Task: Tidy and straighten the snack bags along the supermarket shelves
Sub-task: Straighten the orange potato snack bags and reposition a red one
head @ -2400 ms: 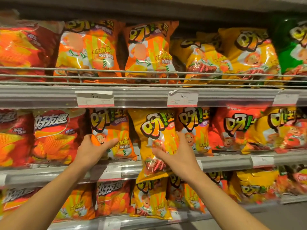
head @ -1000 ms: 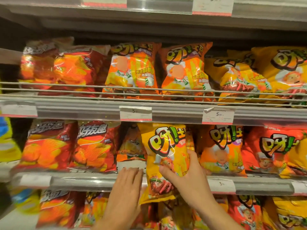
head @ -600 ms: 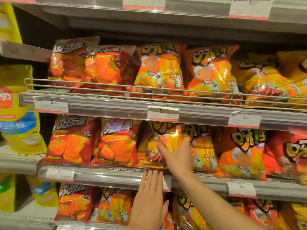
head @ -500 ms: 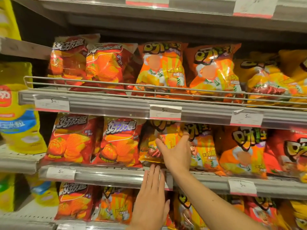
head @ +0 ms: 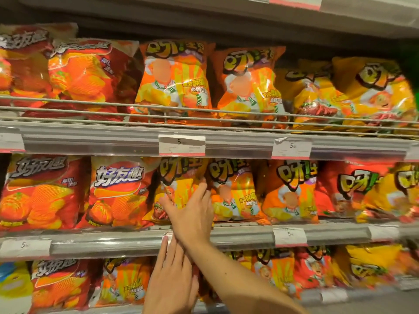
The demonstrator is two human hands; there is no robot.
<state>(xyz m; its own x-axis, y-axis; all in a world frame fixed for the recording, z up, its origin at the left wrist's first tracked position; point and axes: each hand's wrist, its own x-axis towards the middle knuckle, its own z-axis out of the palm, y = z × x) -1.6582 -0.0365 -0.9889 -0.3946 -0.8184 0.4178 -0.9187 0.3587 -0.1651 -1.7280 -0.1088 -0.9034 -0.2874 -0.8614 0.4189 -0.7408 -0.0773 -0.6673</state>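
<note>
1. Right hand lies flat, fingers straight and spread, against the front of the yellow snack bag on the middle shelf; it grasps nothing, only presses.
2. That bag now stands back in the row, between the red ridged-chip bag on its left and an orange bag on its right. A second ago it hung forward over the shelf lip, pinched in this same hand; since then it has been pushed in and let go.
3. Its face looks a little tilted and creased, and motion blur hides whether its base sits fully behind the lip.
4. Left hand is released too, fingers straight and together, with the tips at the middle shelf's front rail, just below the right hand. It has stayed near this rail over the last second.
5. Judged from this, the yellow bag is nearly settled; a final pat to square it would finish this spot.
6. Further out, the upper shelf's bags sit behind a wire guard, and far right several middle-shelf bags overlap and lean, probably the next to straighten.
</note>
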